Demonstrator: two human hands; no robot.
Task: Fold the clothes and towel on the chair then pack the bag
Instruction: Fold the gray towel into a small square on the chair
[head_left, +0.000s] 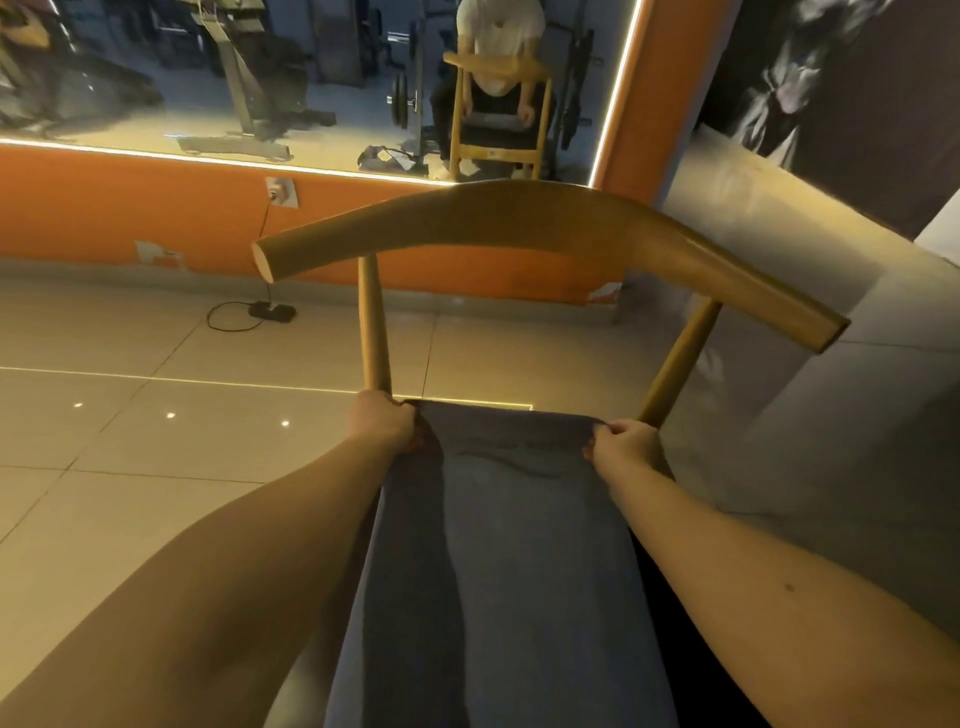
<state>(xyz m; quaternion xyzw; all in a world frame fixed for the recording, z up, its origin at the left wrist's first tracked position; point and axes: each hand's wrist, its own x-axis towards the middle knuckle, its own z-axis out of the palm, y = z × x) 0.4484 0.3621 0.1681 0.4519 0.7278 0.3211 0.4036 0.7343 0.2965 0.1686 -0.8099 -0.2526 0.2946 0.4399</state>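
the tiled floor (156, 441) fills most of my view, pale and glossy, with an orange wall behind it. a big mirror (311, 78) on that wall, edged with a light strip, reflects gym gear and a seated person behind a chair. close in front of me stands the wooden chair (519, 218), its curved backrest on two slanted posts. a blue-grey cloth (509, 571) lies lengthwise over the seat, from the foot of the posts down to the bottom edge of my view. it is spread fairly flat, with one long dark crease down its left half. i hold its far edge at both corners. the left hand (384, 421) has its grip closed on the left corner, fingers curled into bunched fabric, just beside the left post. the right hand (628, 447) pinches the right corner, thumb on top and fingers tucked, near the right post. by the wall a small black adapter (272, 310) lies on the floor, its cord rising to a wall socket (281, 191).
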